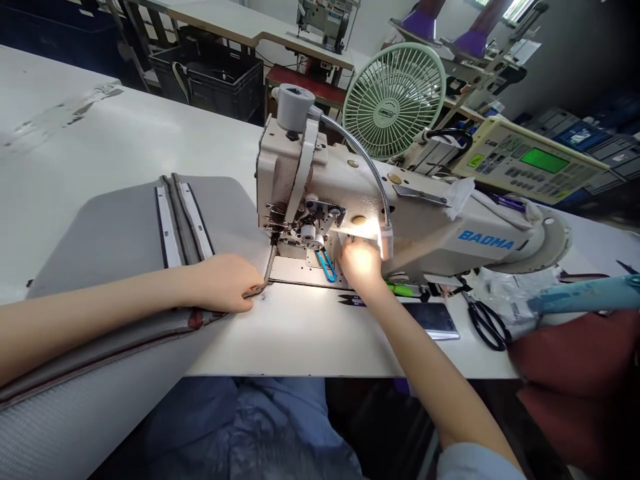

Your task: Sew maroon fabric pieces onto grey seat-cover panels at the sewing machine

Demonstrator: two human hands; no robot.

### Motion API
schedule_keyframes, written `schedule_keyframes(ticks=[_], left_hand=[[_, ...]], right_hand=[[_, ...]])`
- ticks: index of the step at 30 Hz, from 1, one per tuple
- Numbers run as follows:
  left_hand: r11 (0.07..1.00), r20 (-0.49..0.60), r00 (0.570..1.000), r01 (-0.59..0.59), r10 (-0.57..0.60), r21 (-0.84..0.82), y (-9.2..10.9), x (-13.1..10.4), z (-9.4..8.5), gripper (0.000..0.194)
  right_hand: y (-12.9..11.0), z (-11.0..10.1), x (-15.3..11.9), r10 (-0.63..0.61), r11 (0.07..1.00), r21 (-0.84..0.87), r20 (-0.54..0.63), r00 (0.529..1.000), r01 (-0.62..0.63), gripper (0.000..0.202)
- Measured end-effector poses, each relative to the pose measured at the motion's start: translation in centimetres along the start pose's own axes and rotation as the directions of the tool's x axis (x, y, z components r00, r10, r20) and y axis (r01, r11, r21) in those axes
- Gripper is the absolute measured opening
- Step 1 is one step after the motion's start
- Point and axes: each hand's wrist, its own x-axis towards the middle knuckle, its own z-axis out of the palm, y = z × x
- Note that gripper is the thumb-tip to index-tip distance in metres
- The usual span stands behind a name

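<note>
My left hand (225, 281) is closed on the corded edge of a grey fabric panel (120, 227), just left of the needle area. From the hand, a strip of dark piping (270, 263) runs up under the presser foot of the sewing machine (345, 180). My right hand (361, 261) is curled behind the needle area, under the machine arm and lit by the lamp (387, 240). Its fingertips are hidden, so what it holds, if anything, does not show. A blue slotted guide (326, 265) lies on the bed beside it.
On the white table (300, 340) lie thread snips (351, 300), a phone (433, 320) and black scissors (487, 325). A green fan (395, 100) and a control panel (535, 160) stand behind the machine. Red-brown material (575, 353) lies at the right.
</note>
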Motion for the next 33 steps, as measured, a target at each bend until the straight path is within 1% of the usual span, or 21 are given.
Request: schedule_keyframes(ticks=[4, 6, 8, 9, 11, 12, 14, 15, 16, 17, 18, 19, 21, 23, 24, 25, 26, 28, 29, 31, 33], left_hand=[[1.0, -0.025, 1.0, -0.001, 0.002, 0.029, 0.1, -0.3, 0.0, 0.012], [0.999, -0.031, 0.999, -0.006, 0.007, 0.041, 0.2, -0.4, -0.1, 0.014], [0.998, -0.034, 0.999, 0.004, -0.003, 0.056, 0.2, -0.5, 0.0, 0.015], [0.998, -0.041, 0.999, 0.014, -0.011, 0.065, 0.2, -0.5, 0.1, 0.015], [0.997, -0.067, 0.998, 0.02, -0.015, 0.079, 0.2, -0.5, 0.2, 0.014], [0.996, -0.082, 0.997, 0.015, -0.008, 0.085, 0.2, -0.4, 0.2, 0.015], [0.995, -0.089, 0.996, 0.002, 0.007, 0.101, 0.2, -0.3, 0.2, 0.018], [0.994, -0.077, 0.997, -0.001, 0.01, 0.112, 0.3, -0.2, 0.1, 0.02], [0.992, -0.057, 0.998, 0.002, 0.005, 0.125, 0.4, -0.2, 0.0, 0.021], [0.991, -0.037, 0.999, 0.009, -0.004, 0.134, 0.6, -0.1, -0.1, 0.022], [0.99, -0.023, 1.0, 0.014, -0.011, 0.139, 0.7, -0.1, -0.2, 0.022], [0.99, -0.018, 1.0, 0.016, -0.013, 0.14, 0.8, -0.1, -0.3, 0.022], [0.99, -0.025, 1.0, 0.013, -0.01, 0.138, 1.1, -0.1, -0.5, 0.022], [0.99, -0.04, 0.999, 0.028, -0.022, 0.139, 1.3, -0.1, -0.6, 0.022], [0.99, -0.041, 0.998, 0.044, -0.038, 0.137, 1.4, 0.0, -0.6, 0.023], [0.989, -0.039, 0.998, 0.063, -0.058, 0.136, 1.4, 0.1, -0.6, 0.024], [0.988, -0.036, 0.997, 0.079, -0.075, 0.133, 1.5, 0.1, -0.5, 0.025], [0.989, -0.036, 0.996, 0.081, -0.077, 0.125, 1.4, 0.3, -0.3, 0.024], [0.991, -0.047, 0.997, 0.067, -0.062, 0.118, 1.3, 0.3, -0.1, 0.023], [0.996, -0.1, 0.995, 0.028, -0.019, 0.087, 0.9, 0.1, 0.1, 0.02], [1.0, -0.172, 0.985, -0.016, 0.019, 0.018, 0.3, -0.2, 0.2, 0.018]], right_hand=[[0.1, -1.2, -0.2, 0.061, 0.998, 0.012, 0.029, 0.998, -0.062, 0.022], [1.1, -2.0, -2.2, 0.094, 0.995, 0.024, 0.026, 0.995, -0.095, 0.023], [2.6, -2.4, -5.9, 0.087, 0.991, 0.101, 0.052, 0.995, -0.091, 0.022], [3.5, -2.3, -8.2, 0.055, 0.961, 0.266, 0.08, 0.995, -0.075, 0.02], [5.5, -1.7, -13.3, -0.081, 0.796, 0.601, 0.22, 0.972, -0.069, 0.017], [6.4, -1.2, -15.8, -0.177, 0.68, 0.723, 0.325, 0.929, -0.124, 0.021], [8.0, -0.2, -20.0, -0.403, 0.485, 0.797, 0.568, 0.717, -0.359, 0.031], [8.6, 0.3, -21.4, -0.459, 0.41, 0.791, 0.61, 0.646, -0.455, 0.035], [8.9, 0.5, -22.3, -0.523, 0.332, 0.79, 0.608, 0.597, -0.515, 0.037], [9.0, 0.6, -22.6, -0.566, 0.252, 0.81, 0.567, 0.598, -0.529, 0.039], [8.8, 0.5, -22.5, -0.588, 0.172, 0.853, 0.49, 0.644, -0.492, 0.041], [8.3, 0.2, -21.8, -0.598, 0.106, 0.906, 0.388, 0.702, -0.411, 0.042], [6.6, -0.5, -19.4, -0.561, 0.05, 0.989, 0.142, 0.816, -0.138, 0.041], [3.9, -1.1, -16.3, -0.502, 0.106, 0.979, -0.096, 0.86, 0.171, 0.033], [2.2, -1.2, -14.7, -0.448, 0.149, 0.931, -0.237, 0.862, 0.334, 0.029], [0.6, -1.0, -13.4, -0.389, 0.244, 0.861, -0.335, 0.858, 0.446, 0.029], [-1.1, -0.7, -12.2, -0.349, 0.351, 0.766, -0.427, 0.834, 0.539, 0.032], [-4.0, 0.4, -10.8, -0.402, 0.52, 0.523, -0.548, 0.734, 0.675, 0.032], [-5.1, 1.1, -10.6, -0.451, 0.57, 0.408, -0.571, 0.686, 0.713, 0.03], [-6.7, 2.5, -10.6, -0.545, 0.607, 0.236, -0.572, 0.613, 0.759, 0.026], [-7.6, 3.4, -11.0, -0.605, 0.604, 0.148, -0.555, 0.571, 0.783, 0.027]])
